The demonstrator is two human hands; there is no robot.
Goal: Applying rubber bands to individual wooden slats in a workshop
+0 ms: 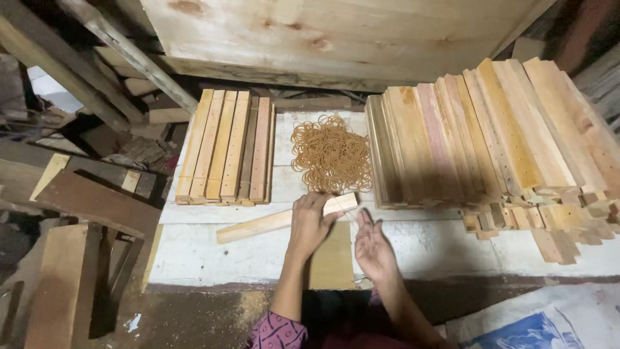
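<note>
My left hand (309,223) grips one end of a pale wooden slat (265,224) that lies slanted on the white work surface (200,252). My right hand (373,247) hovers just right of that end with fingers spread, holding nothing that I can make out. A heap of tan rubber bands (331,155) lies just beyond both hands. A neat bundle of drilled slats (226,147) sits to the left of the bands. A large stack of similar slats (491,136) fills the right side.
A big plywood board (336,35) leans at the back. Dark scrap timber and planks (71,187) crowd the left. A flat tan board (332,262) lies between my forearms. A blue and white sack (536,323) lies at bottom right.
</note>
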